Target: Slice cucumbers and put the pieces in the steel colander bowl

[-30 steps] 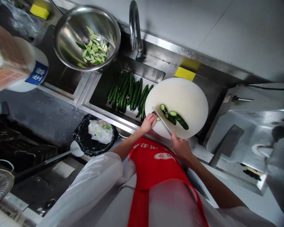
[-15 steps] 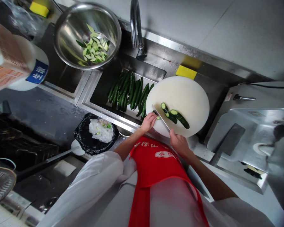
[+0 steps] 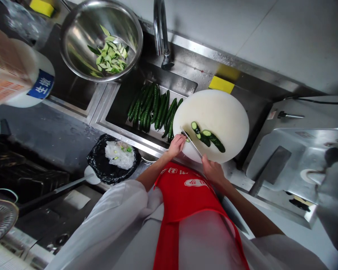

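Observation:
My right hand (image 3: 213,169) is closed around the handle of a knife (image 3: 193,144), its blade slanting up and left over the round white cutting board (image 3: 228,108). At the board's left edge my left hand (image 3: 177,145) has its fingers closed on a small cucumber piece (image 3: 187,140), partly hidden by the fingers and blade. Just right of the blade lie cut cucumber pieces (image 3: 214,140), dark green with pale ends. Whole cucumbers (image 3: 149,108) rest side by side in the sink, left of the board.
A steel bowl (image 3: 73,48) of sliced cucumber stands at the back left. The faucet (image 3: 166,48) rises behind the sink (image 3: 116,112). A yellow sponge (image 3: 222,84) sits behind the board. Below left is a black-lined bin (image 3: 97,165); a metal slicing machine (image 3: 287,153) stands at right.
The knife blade has shifted slightly, lying closer to the cucumber piece by my left fingers. The view has moved a little; the other cut pieces stay put.

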The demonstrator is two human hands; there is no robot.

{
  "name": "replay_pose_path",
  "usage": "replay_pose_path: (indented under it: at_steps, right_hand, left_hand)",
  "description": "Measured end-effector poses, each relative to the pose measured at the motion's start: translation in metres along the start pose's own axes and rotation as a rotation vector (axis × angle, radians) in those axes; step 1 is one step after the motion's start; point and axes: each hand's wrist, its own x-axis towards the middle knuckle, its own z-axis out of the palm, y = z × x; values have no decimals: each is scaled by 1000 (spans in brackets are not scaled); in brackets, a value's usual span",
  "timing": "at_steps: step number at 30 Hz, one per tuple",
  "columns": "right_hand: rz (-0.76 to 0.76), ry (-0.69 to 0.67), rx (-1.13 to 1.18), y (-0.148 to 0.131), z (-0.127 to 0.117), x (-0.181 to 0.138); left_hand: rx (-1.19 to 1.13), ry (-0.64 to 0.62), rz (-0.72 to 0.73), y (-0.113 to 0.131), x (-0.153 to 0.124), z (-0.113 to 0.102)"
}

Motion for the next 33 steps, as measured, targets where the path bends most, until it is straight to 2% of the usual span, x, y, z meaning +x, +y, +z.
replay_pose_path:
  at_steps: [11,18,21,27,33]
  right_hand:
    - [-14,31,-10,1,2,0]
    - [-9,-1,-24,1,7,8]
    - [-28,25,-22,2,7,10]
    - [-24,54,-9,10,1,-4]
    - [-26,35,-9,15,2,-7]
  left_hand:
    - [14,42,22,-4,-3,4]
    - [-7,28,33,-7,-4,3]
    - [-6,4,56,-9,-4,2]
    - [15,-25,59,-14,-6,3]
    - [11,5,60,-15,-7,6]
